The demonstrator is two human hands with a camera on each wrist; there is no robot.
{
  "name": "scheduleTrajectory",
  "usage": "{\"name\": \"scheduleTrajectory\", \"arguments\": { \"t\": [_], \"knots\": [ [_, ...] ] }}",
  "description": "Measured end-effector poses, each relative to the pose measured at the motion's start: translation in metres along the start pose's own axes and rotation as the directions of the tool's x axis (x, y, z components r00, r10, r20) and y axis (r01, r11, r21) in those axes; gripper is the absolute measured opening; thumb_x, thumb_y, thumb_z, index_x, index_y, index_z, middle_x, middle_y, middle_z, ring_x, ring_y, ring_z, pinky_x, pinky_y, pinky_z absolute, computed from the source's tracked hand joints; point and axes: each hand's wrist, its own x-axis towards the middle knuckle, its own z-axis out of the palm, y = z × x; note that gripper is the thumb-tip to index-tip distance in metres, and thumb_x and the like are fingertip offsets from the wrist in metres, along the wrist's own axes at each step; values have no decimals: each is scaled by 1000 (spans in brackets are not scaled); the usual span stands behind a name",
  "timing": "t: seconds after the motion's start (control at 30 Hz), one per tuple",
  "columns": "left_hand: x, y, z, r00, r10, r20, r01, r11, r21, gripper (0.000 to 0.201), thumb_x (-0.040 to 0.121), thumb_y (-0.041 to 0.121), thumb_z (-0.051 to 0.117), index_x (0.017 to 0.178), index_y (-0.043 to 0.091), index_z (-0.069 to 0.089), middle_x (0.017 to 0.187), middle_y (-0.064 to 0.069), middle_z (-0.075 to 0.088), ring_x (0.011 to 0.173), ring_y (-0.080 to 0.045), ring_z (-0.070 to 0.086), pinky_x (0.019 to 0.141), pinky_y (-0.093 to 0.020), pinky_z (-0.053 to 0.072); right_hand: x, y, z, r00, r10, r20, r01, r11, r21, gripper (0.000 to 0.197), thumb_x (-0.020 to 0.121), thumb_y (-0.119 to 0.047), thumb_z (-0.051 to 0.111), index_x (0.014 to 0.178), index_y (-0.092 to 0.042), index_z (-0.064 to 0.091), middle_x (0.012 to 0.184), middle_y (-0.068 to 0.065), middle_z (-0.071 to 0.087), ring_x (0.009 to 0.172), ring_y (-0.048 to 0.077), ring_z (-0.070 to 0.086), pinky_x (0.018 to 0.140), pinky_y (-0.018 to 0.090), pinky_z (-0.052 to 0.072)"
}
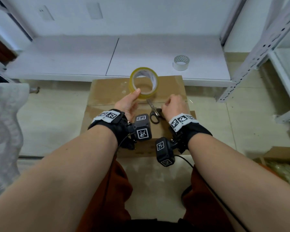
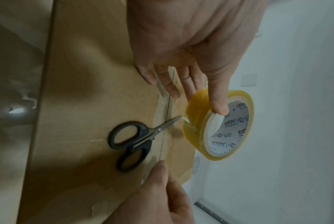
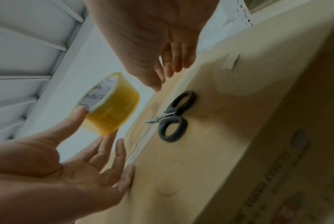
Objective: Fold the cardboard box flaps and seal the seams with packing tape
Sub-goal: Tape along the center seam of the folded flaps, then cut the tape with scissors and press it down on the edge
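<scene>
The brown cardboard box (image 1: pixel 107 87) lies in front of me with its flaps folded shut and clear tape along the middle seam (image 2: pixel 165 115). My left hand (image 1: pixel 132 101) pinches a yellow-tinted packing tape roll (image 1: pixel 146 96) just above the box, thumb inside the core, fingers under the roll (image 3: pixel 112 115). Black-handled scissors (image 1: pixel 153 113) lie closed on the box top between my hands. My right hand (image 1: pixel 172 104) is over the seam right of the scissors, fingers loosely bent, thumb tip (image 3: pixel 156 87) touching the taped seam. It holds nothing.
A second, clear tape roll (image 1: pixel 181 63) stands on the low white shelf (image 1: pixel 74 61) behind the box. A perforated metal rack (image 1: pixel 258 52) rises at the right. An open carton (image 1: pixel 281 158) sits at lower right, pale plastic wrap (image 1: pixel 3 123) at the left.
</scene>
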Motion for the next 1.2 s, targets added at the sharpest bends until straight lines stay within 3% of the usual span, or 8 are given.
{"name": "scheduleTrajectory", "arguments": {
  "t": [0.07, 0.2, 0.27, 0.37, 0.5, 0.63, 0.8, 1.2],
  "knots": [
    [0, -2, 1, 1000, -6, 29, 5, 999, 38, 49, 84, 21, 72, 129, 7, 58, 134, -8, 58, 129, -21, 48, 111, -32, 36, 1, 7, 3, 997, -11, -82, 9, 1000, -18, 30, 92, -29, 57, 111, -6, 57, 118, 11, 54, 107, 26, 52, 92, 33, 43],
    [-2, -6, 0, 996, -49, 73, 40, 992, 118, 52, 87, 28, 68, 134, 11, 54, 140, -5, 53, 133, -24, 43, 98, -27, 32, -1, 19, 22, 996, 23, 84, -9, 986, -166, 66, 94, -42, 50, 142, -2, 31, 152, 17, 26, 142, 29, 23, 119, 37, 15],
    [0, -7, 0, 996, -58, 66, 50, 991, 122, 52, 87, 28, 69, 134, 10, 55, 138, -5, 55, 131, -24, 44, 97, -27, 31, -3, 24, 30, 994, 45, 99, -24, 978, -207, 76, 95, -46, 46, 150, -4, 14, 159, 14, 5, 147, 27, 3, 120, 36, 3],
    [2, -8, 0, 994, -89, 65, 80, 988, 135, 47, 89, 27, 67, 131, 9, 57, 128, -3, 61, 124, -20, 49, 91, -22, 35, -4, 25, 36, 990, 109, 90, -92, 980, -176, 81, 96, -47, 43, 151, -3, 4, 159, 14, -5, 147, 26, -6, 120, 38, -2],
    [2, -7, 2, 987, -129, 94, 113, 981, 154, 34, 94, 25, 60, 125, 12, 59, 95, 5, 64, 107, -14, 52, 57, -17, 42, -1, 21, 38, 982, 174, 72, -167, 982, -88, 89, 92, -57, 42, 151, -3, 2, 159, 15, -6, 147, 26, -6, 119, 38, -4],
    [5, -6, 0, 988, -128, 81, 114, 981, 160, 37, 91, 24, 63, 126, 11, 60, 119, -1, 64, 123, -19, 49, 80, -22, 37, 1, 20, 41, 974, 225, -12, -225, 974, -12, 86, 93, -52, 45, 151, -3, 4, 160, 13, 1, 147, 25, -1, 119, 38, 0],
    [8, -5, -2, 991, -127, 53, 119, 984, 132, 43, 88, 23, 68, 128, 9, 59, 128, -4, 62, 118, -17, 53, 63, -19, 39, 5, 20, 40, 965, 255, -62, -252, 966, 53, 82, 93, -42, 53, 150, -3, 8, 159, 12, 9, 147, 25, 8, 119, 37, 6],
    [14, -9, -2, 993, -110, 45, 103, 986, 130, 44, 88, 22, 67, 129, 8, 58, 130, -5, 61, 107, -14, 53, 88, -23, 34, 25, 43, 17, 979, 201, 35, -203, 940, 276, 91, 83, -32, 71, 150, -8, 14, 155, 10, 23, 141, 25, 27, 114, 36, 25]
  ]
}}
